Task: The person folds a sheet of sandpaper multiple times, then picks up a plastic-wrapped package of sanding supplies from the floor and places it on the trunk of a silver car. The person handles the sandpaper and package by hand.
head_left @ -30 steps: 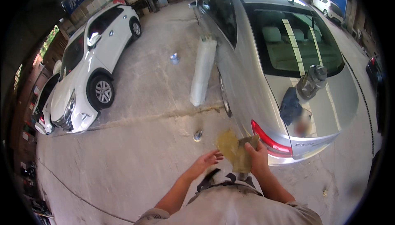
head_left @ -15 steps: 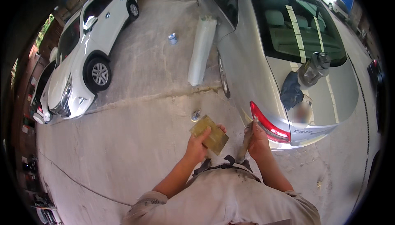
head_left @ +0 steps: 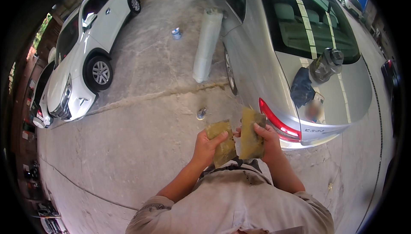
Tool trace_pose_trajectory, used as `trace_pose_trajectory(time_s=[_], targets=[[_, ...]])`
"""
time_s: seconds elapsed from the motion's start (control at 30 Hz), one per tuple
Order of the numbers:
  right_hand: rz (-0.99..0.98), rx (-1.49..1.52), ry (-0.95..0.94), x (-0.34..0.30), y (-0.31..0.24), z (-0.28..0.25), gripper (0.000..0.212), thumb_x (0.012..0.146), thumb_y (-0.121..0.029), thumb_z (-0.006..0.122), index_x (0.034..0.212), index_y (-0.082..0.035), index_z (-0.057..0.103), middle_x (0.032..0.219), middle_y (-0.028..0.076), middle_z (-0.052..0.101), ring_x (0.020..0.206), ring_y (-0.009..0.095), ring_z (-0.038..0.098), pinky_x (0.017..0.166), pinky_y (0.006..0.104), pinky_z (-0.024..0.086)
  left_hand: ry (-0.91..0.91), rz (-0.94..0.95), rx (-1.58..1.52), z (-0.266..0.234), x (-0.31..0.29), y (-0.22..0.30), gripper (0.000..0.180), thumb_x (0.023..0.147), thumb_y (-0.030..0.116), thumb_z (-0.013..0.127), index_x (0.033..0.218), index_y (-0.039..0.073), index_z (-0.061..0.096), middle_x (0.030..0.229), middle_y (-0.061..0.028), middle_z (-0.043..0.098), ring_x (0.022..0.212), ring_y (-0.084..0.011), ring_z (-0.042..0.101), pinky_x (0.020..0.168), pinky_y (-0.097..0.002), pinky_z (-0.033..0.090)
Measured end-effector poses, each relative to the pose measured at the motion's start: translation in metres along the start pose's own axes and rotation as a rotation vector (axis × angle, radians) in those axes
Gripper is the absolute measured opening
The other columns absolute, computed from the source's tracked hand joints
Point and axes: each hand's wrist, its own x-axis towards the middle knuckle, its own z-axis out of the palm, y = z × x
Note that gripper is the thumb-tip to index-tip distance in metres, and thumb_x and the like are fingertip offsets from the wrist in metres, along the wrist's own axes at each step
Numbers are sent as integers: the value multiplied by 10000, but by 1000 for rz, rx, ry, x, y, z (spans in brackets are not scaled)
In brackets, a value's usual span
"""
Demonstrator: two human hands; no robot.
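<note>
In front of my body, my left hand is closed on a flat, rectangular putty scraper smeared dull yellow, its thumb across the face. Close beside it, my right hand grips a second yellow-smeared putty scraper, its thumb on the right edge. The two scrapers stand side by side, faces toward me, with a narrow gap between them. Fingers behind both are mostly hidden. Just right of the second scraper is the red tail light of a silver car.
On the car's boot lid lie a grey-blue cloth, a dark clear bottle and a phone-like item. A long wrapped roll leans by its side. A small tin and a metallic object sit on the floor. A white car stands left.
The right-hand scraper has turned from edge-on to face me and moved left and up, next to the other one. The left-hand scraper has tilted more upright.
</note>
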Motion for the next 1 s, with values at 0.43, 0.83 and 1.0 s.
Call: trace_pose_trajectory(time_s=[0.43,0.83,1.0], targets=[[-561,-291,273,3,20,14,381,962,-163,676,1278,17,563,1146,59,659,996,118,611,873,279,494,-19,263,435,40,-41,31,359,977,161,636,1300,4,623,1043,-82,738,898,-95,654,794,-272,530],[-645,-396,245,-13,49,26,291,964,-176,680,1166,7,577,1018,56,681,908,126,628,819,286,512,-151,425,990,35,-39,35,415,954,221,635,1318,32,579,958,-207,708,821,-367,709,702,-372,554],[-647,-412,148,-18,52,23,251,956,-158,677,1124,10,596,995,56,688,884,121,629,791,284,514,-352,318,1016,34,-37,54,422,945,234,633,1314,47,553,881,-212,688,759,-443,662,652,-430,536]])
